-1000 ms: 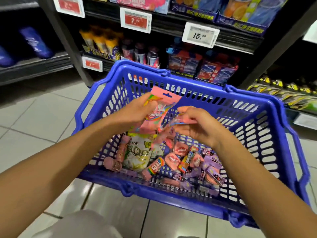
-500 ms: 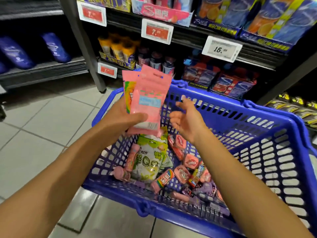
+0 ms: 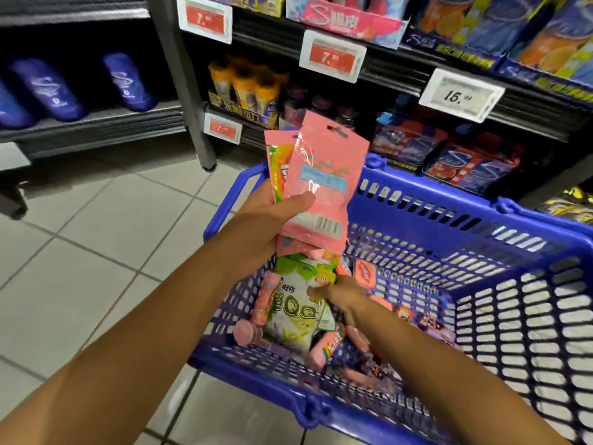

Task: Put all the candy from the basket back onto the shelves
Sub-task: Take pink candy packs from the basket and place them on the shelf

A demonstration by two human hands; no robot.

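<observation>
Above a blue plastic basket (image 3: 417, 216) on a tiled shop floor (image 3: 96, 236), a person's left hand (image 3: 266, 220) grasps 2 pink candy packets (image 3: 321, 187) upright, thumb pressed across the front one, whose barcode faces the camera; the packet behind it shows a rainbow stripe at its left edge. Lower down, the right hand (image 3: 340, 295) reaches into the basket, its fingers lying against a green-and-white gummy bag (image 3: 295, 311) printed "QQ"; whether those fingers grip the bag or merely touch it cannot be told. Around that bag, more candy rests on the basket's bottom: pink rolls (image 3: 263, 300) at its left, a rainbow-striped stick (image 3: 332, 343) beside its lower right corner, pink wrapped pieces and purple packets (image 3: 430, 326) further right. Behind the basket stand dark shelves (image 3: 401, 69) stocked with boxed sweets and bottles, carrying red price tags (image 3: 330, 56) marked 7 and a white price tag (image 3: 459, 94) marked 16.
</observation>
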